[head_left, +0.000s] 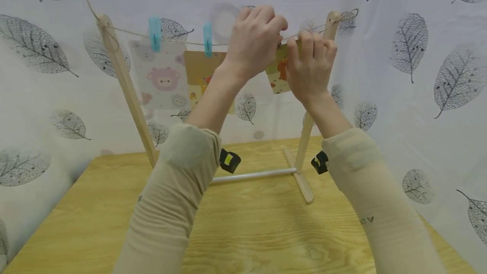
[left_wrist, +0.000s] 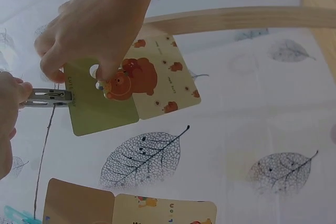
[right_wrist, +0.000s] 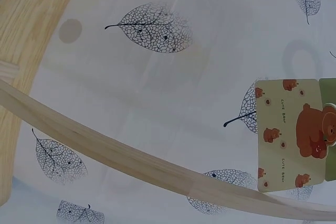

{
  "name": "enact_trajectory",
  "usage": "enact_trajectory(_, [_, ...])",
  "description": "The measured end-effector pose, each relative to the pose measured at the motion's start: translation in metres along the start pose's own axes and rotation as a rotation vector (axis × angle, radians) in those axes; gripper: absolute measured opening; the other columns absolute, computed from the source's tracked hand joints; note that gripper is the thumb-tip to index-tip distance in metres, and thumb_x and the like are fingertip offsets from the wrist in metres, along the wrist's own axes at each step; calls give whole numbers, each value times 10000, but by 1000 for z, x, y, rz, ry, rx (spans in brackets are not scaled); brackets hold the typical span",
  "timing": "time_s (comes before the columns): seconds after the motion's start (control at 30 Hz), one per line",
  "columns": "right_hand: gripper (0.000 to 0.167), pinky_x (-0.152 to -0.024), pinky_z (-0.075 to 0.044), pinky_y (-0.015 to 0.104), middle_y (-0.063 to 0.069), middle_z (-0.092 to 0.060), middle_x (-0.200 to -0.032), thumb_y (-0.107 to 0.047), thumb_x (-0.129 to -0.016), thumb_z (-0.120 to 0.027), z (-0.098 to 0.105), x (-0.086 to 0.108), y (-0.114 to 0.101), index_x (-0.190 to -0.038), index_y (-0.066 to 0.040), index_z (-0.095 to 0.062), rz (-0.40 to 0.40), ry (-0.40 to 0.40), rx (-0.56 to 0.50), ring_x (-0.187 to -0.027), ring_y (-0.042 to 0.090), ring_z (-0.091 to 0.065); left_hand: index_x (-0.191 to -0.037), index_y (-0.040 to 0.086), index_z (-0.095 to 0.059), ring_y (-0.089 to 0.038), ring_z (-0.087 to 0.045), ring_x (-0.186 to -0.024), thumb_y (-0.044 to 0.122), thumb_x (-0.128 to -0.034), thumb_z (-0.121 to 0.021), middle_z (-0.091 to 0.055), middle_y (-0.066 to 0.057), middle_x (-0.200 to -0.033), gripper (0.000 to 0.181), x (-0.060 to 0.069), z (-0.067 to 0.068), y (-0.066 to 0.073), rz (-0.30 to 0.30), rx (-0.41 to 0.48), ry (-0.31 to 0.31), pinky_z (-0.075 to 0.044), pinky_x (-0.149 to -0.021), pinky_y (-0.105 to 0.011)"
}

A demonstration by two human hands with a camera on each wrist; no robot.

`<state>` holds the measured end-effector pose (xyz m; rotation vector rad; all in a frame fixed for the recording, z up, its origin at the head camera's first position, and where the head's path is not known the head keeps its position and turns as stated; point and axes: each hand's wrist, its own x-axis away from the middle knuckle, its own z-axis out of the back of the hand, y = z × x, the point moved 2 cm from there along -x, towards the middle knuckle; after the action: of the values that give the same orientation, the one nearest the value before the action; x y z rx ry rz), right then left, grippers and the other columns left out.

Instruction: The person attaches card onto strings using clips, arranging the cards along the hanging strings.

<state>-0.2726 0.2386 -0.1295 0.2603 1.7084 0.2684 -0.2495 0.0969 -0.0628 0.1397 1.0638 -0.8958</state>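
Observation:
My left hand (head_left: 255,39) is up at the string (head_left: 131,32), its fingers pinching a grey clothespin (left_wrist: 50,97), best seen in the left wrist view. The clip's tip is over the top edge of a green and cream bear card (left_wrist: 113,109). Just to the right, my right hand (head_left: 313,64) pinches that same card between thumb and fingers near its upper corner. In the right wrist view the card's cream half (right_wrist: 289,135) shows, but neither hand does. Whether the clip bites both string and card, I cannot tell.
Two blue clothespins (head_left: 154,34) hold a pale card with a pink bear (head_left: 163,78) and a brown and yellow card (head_left: 198,64) on the string. Wooden posts (head_left: 127,83) stand at both ends, joined low by a white rod (head_left: 255,175) above the wooden table (head_left: 243,231).

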Motion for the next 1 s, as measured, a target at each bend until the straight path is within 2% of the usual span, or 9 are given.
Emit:
enact_trajectory(0.23, [143,-793,-326,480,128,-480,-1005,-51,-875,-398,1,-1,-4,-995,-82,-469,14,4,-21,-928,307,-463,-1074,52,-656,-242,-535,-895,57,-924,-464,-593,-88,-927,244,3,1,0,5,10,-18,-377,-814,-331])
enact_trajectory(0.57, [97,-780,-328,466,123,-486,-996,-70,-892,-445,1,-1,-5,-987,-87,-457,19,28,8,-915,301,-468,-1099,51,-638,-252,-532,-920,135,-930,-522,-599,-93,-969,221,2,-1,0,8,-15,-27,-385,-828,-332])
enact_trajectory(0.9, [164,-746,-339,452,148,-466,-1018,-50,-875,-431,3,1,-2,-1036,-68,-460,52,-25,-96,-912,333,-457,-1126,39,-588,-262,-528,-1009,167,-949,-500,-605,-101,-1075,236,-2,2,1,53,-93,-149,-399,-866,-340])
enact_trajectory(1.0, [189,-734,-341,456,153,-480,-1021,-41,-873,-453,4,4,-2,-1061,-66,-465,70,-23,-126,-898,334,-469,-1133,38,-583,-260,-529,-1030,161,-953,-488,-604,-97,-1101,237,-2,1,1,66,-99,-167,-404,-875,-338])
